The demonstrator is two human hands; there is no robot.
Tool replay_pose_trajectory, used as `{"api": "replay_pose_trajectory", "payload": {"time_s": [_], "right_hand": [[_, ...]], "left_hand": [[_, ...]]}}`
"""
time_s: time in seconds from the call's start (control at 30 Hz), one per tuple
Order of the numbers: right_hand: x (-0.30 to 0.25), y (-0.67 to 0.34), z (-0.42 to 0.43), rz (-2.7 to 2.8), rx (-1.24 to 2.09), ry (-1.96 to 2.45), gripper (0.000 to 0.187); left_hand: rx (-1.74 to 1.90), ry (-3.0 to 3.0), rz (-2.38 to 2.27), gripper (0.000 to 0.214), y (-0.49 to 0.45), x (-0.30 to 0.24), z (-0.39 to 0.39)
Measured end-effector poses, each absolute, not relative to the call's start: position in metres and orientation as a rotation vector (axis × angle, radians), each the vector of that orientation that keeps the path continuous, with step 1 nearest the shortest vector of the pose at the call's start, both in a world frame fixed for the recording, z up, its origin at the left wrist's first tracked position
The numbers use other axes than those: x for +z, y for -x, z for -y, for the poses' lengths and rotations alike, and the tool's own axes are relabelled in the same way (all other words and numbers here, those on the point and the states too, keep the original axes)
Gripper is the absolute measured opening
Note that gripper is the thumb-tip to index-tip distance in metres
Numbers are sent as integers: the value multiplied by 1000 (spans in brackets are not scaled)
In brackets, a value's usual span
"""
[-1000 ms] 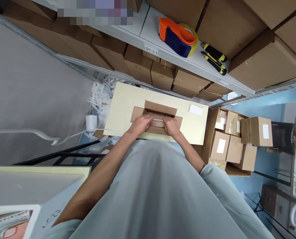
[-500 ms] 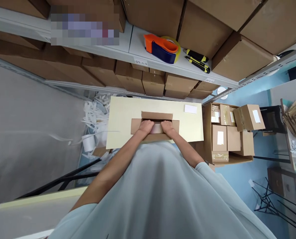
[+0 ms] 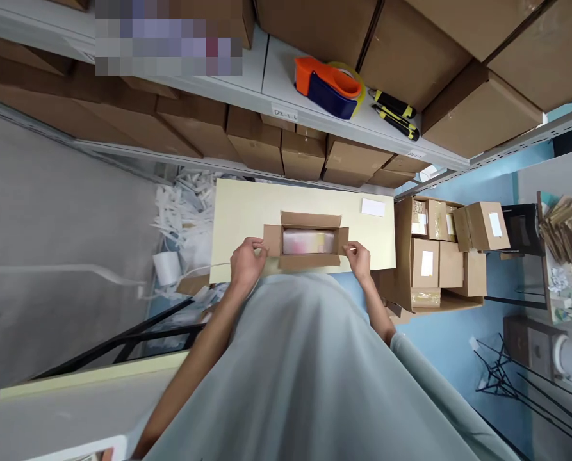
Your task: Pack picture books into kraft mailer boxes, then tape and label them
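Observation:
An open cardboard box (image 3: 310,260) stands on the pale yellow table with its flaps folded outward. Inside it lies a light package (image 3: 309,242) with pink and yellow patches. My left hand (image 3: 248,261) pinches the outer edge of the left flap (image 3: 273,241). On the other side, my right hand (image 3: 358,258) has its fingers closed on the right flap (image 3: 344,241). A white slip of paper (image 3: 373,207) lies on the table, beyond my right hand.
Over the far side of the table (image 3: 247,205) runs a shelf with boxes, an orange and blue tape dispenser (image 3: 328,88) and utility knives (image 3: 395,115). A large carton (image 3: 403,256) of smaller boxes stands at right. White paper scraps (image 3: 189,211) are heaped at left.
Both hands have come out of the box and moved apart to its left and right flaps. The package inside now shows fully. The camera view has shifted slightly.

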State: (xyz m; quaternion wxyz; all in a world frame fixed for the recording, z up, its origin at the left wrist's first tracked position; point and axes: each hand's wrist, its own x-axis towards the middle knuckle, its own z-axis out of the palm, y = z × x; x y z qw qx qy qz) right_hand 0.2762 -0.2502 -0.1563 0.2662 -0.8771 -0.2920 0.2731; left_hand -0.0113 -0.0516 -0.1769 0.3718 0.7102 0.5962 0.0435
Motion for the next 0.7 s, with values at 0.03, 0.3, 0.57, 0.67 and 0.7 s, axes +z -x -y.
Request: {"api": "replay_pose_trajectory", "payload": {"time_s": [0.03, 0.3, 0.57, 0.67, 0.7], "right_hand": [[-158, -270, 246, 827, 684, 2351, 28], [-167, -248, 209, 1254, 688, 2378, 32], [-170, -255, 242, 1620, 807, 2237, 49], [-178, -263, 236, 1421, 788, 2287, 47], [-182, -266, 229, 1340, 767, 2324, 54]], "left_hand": [[156, -1820, -1510, 27, 8, -175, 52], [269, -2018, -1175, 22, -23, -171, 61], [118, -2089, -797, 55, 4, -204, 76], [271, -2060, -984, 57, 3, -212, 69], [316, -2060, -1050, 67, -2, -214, 64]]}}
